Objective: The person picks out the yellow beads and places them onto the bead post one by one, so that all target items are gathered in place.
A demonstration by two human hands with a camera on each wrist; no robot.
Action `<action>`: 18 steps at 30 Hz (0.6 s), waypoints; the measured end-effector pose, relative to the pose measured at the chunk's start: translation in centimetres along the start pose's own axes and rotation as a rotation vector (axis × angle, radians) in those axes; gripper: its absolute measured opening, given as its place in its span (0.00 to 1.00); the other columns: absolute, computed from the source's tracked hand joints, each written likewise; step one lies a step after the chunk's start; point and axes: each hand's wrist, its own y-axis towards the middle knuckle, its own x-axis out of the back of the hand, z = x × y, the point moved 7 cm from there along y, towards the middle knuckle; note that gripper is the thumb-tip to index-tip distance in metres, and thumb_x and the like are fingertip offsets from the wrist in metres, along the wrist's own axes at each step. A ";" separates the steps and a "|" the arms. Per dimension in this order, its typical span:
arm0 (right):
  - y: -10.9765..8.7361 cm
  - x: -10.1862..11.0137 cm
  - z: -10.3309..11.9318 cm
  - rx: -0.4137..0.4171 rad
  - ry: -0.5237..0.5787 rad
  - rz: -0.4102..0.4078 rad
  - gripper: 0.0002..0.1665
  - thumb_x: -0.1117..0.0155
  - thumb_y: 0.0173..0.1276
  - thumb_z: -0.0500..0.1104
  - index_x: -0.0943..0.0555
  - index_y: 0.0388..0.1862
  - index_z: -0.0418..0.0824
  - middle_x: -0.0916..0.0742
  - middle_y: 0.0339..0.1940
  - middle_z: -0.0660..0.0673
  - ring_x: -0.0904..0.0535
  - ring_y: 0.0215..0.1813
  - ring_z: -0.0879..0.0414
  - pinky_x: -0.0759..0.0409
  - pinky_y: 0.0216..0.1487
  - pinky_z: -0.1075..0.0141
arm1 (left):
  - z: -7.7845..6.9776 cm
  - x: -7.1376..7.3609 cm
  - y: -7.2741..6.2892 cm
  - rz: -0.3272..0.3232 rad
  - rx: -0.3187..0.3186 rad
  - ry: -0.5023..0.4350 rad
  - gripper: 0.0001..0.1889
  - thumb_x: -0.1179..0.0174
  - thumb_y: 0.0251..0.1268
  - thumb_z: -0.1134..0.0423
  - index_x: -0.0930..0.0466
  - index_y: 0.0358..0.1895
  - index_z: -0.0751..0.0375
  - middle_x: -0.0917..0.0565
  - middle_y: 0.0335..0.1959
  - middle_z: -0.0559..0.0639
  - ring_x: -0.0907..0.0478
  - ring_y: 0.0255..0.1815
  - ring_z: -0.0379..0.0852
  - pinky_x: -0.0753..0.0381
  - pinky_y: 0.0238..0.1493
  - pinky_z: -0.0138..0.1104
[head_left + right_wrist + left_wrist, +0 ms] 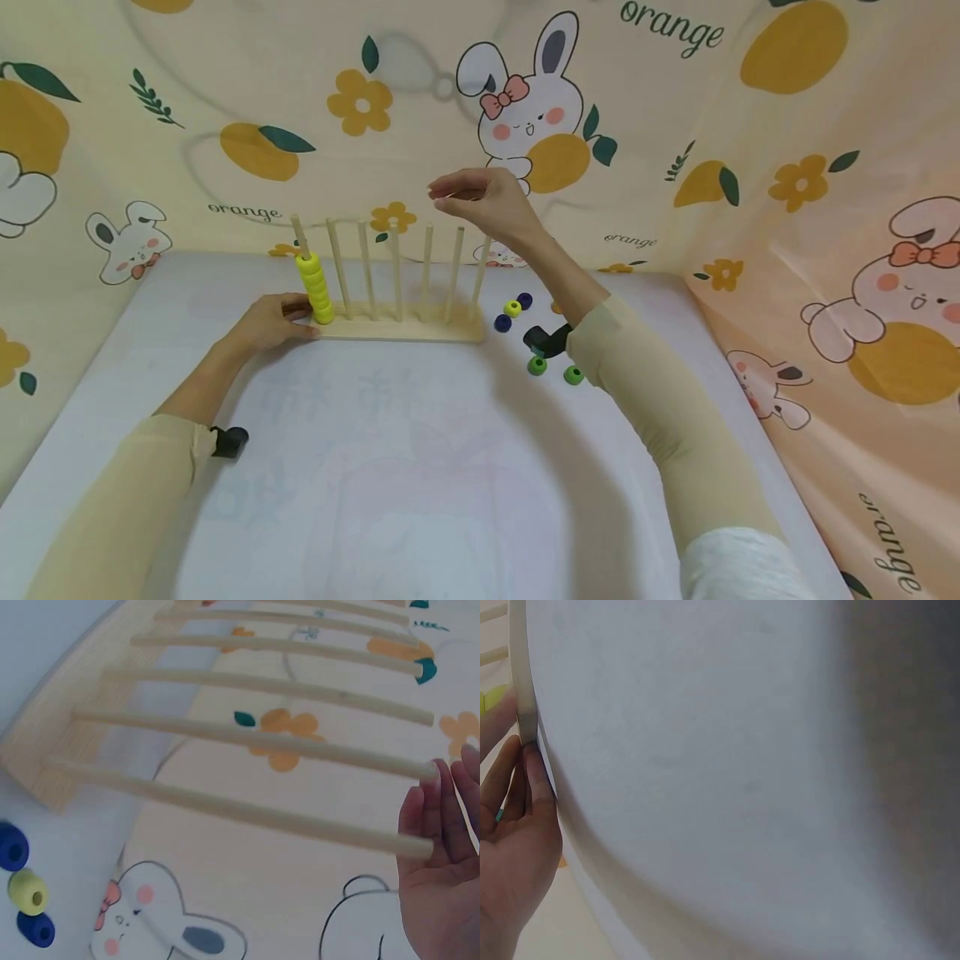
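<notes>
A pale wooden peg rack (405, 329) stands towards the back of the table, with several upright pegs. Yellow beads (316, 287) are stacked on its leftmost peg; the other pegs are bare. My left hand (272, 323) grips the left end of the base, thumb at the front edge; in the left wrist view its fingers (536, 772) meet the base end (525, 724). Raised above the rack's right side is my right hand (487, 200), fingers extended, with no bead visible in it. In the right wrist view it is beside the peg tips (424, 847).
Right of the rack lie two blue beads (503, 322) and a loose yellow bead (512, 309). Two green beads (573, 375) are nearer, and an orange bead (556, 307) is partly hidden by the right arm. A printed cloth (420, 50) hangs behind the table.
</notes>
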 end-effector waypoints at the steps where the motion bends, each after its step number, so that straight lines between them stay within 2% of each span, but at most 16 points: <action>1: -0.2 0.2 -0.2 -0.007 -0.002 -0.006 0.13 0.29 0.66 0.40 0.13 0.48 0.38 0.11 0.46 0.44 0.14 0.47 0.54 0.16 0.53 0.65 | 0.0 0.0 0.0 0.000 -0.003 -0.004 0.43 0.29 0.60 0.62 0.43 0.73 0.77 0.37 0.72 0.73 0.38 0.72 0.67 0.39 0.74 0.54; 7: -1.4 1.7 -1.7 -0.060 -0.030 -0.038 0.14 0.29 0.66 0.42 0.13 0.49 0.38 0.11 0.47 0.44 0.14 0.49 0.51 0.17 0.54 0.65 | 0.3 0.0 0.1 -0.008 0.000 -0.003 0.42 0.29 0.61 0.63 0.42 0.72 0.77 0.36 0.72 0.72 0.38 0.72 0.67 0.39 0.74 0.54; 11: -2.5 2.8 -3.0 -0.108 -0.050 -0.067 0.15 0.29 0.67 0.44 0.13 0.50 0.39 0.11 0.47 0.45 0.15 0.48 0.53 0.17 0.51 0.66 | 0.2 0.0 0.0 -0.009 -0.006 0.014 0.42 0.29 0.61 0.62 0.42 0.72 0.77 0.36 0.71 0.73 0.38 0.72 0.67 0.39 0.73 0.55; 18: -4.0 4.5 -4.7 -0.096 -0.051 -0.108 0.16 0.32 0.69 0.44 0.14 0.52 0.36 0.11 0.47 0.45 0.16 0.48 0.51 0.16 0.52 0.62 | -0.1 0.0 -0.1 -0.007 -0.012 0.019 0.43 0.29 0.60 0.61 0.42 0.72 0.77 0.36 0.71 0.73 0.37 0.72 0.68 0.38 0.73 0.55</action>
